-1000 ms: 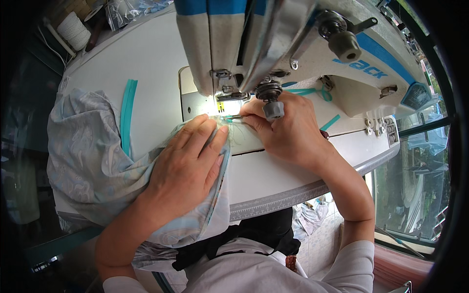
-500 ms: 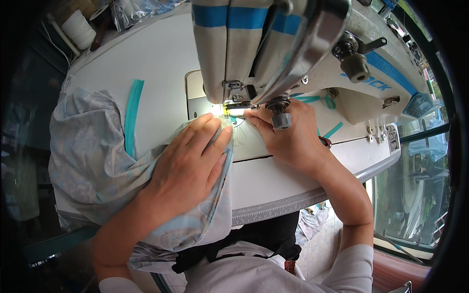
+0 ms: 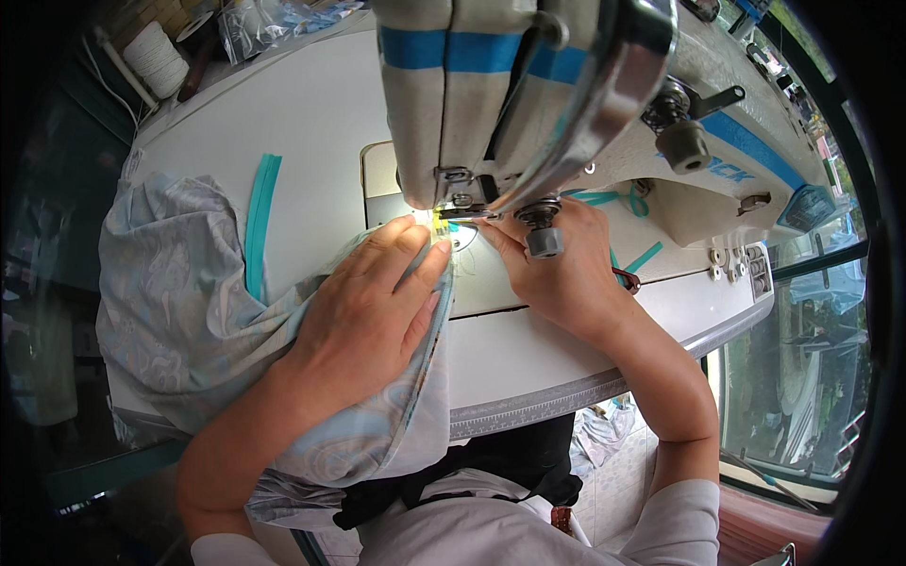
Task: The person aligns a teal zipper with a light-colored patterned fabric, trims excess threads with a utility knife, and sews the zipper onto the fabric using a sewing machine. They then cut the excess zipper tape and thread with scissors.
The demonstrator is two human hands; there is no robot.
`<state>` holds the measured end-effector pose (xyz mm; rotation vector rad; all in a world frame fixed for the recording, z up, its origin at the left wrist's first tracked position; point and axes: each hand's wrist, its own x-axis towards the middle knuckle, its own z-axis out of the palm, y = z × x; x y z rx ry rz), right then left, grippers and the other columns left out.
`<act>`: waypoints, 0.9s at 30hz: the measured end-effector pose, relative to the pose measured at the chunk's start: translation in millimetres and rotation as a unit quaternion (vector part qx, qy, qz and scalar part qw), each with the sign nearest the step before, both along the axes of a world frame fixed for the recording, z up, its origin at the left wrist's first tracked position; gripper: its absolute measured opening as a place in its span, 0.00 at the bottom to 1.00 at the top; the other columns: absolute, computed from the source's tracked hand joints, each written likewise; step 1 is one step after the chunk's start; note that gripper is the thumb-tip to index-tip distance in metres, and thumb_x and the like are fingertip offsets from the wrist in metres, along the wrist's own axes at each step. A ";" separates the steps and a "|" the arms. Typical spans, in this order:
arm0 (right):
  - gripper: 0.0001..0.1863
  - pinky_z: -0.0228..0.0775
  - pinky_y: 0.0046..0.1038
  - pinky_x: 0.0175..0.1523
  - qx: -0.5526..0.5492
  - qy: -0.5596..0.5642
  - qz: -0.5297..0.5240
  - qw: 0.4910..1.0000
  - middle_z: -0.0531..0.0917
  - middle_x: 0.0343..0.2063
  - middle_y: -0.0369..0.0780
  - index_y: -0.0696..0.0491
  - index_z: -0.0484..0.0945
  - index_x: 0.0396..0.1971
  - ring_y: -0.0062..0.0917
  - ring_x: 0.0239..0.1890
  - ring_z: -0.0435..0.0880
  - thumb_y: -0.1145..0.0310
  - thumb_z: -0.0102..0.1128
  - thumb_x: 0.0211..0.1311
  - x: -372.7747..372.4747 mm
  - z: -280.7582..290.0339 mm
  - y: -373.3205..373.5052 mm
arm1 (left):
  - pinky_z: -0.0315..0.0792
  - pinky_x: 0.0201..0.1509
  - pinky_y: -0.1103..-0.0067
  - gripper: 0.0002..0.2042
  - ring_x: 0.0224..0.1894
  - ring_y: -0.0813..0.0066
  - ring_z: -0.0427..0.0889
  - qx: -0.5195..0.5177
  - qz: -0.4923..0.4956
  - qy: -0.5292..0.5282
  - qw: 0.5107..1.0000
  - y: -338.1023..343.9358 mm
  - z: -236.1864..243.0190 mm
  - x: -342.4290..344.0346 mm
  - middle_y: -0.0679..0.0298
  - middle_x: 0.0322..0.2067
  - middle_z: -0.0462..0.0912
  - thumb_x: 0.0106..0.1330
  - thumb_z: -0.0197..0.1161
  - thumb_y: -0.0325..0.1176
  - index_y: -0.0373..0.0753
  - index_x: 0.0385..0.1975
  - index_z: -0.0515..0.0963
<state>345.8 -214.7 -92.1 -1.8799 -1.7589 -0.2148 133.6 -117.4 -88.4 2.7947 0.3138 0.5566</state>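
A pale blue-grey patterned cloth is bunched at the left and runs up to the lit needle area of a white and blue sewing machine. My left hand lies on this cloth, fingers stretched toward the needle, pressing it down. On the other side of the needle, my right hand has thumb and forefinger pinched together close to the presser foot. A small teal bit shows beside the foot. What the right fingertips hold is too small and partly hidden to name. Loose threads lie near the needle.
A teal strip lies on the white table beyond the cloth. More teal strips and a small dark red-handled tool are beside my right wrist. A thread cone stands at the far left. A ruler tape runs along the front edge.
My right fingertips have shifted slightly at the presser foot, and the teal bit there shows differently. My left hand stays almost where it was on the cloth.
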 end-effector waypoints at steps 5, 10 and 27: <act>0.03 0.74 0.41 0.35 0.013 0.004 -0.004 1.000 0.81 0.24 0.41 0.55 0.77 0.16 0.40 0.32 0.82 0.78 0.62 0.39 -1.6 -2.4 0.4 | 0.67 0.71 0.62 0.23 0.66 0.50 0.71 0.001 0.002 0.001 1.000 0.8 -0.7 0.0 0.51 0.61 0.71 0.66 0.62 0.26 0.33 0.62 0.75; 0.03 0.75 0.40 0.36 0.002 -0.010 -0.007 1.000 0.82 0.26 0.41 0.56 0.80 0.19 0.40 0.34 0.83 0.79 0.62 0.40 -4.2 0.8 -0.3 | 0.66 0.71 0.62 0.23 0.66 0.50 0.70 -0.002 0.003 0.000 1.000 0.5 -0.7 -0.8 0.52 0.61 0.71 0.66 0.62 0.26 0.33 0.62 0.74; 0.06 0.76 0.38 0.37 -0.012 -0.008 -0.021 1.000 0.86 0.30 0.39 0.55 0.85 0.24 0.36 0.36 0.84 0.79 0.63 0.43 -6.9 2.0 -3.1 | 0.65 0.72 0.62 0.23 0.67 0.51 0.70 -0.010 -0.004 0.002 1.000 0.3 0.9 -0.4 0.51 0.62 0.71 0.67 0.61 0.26 0.33 0.63 0.74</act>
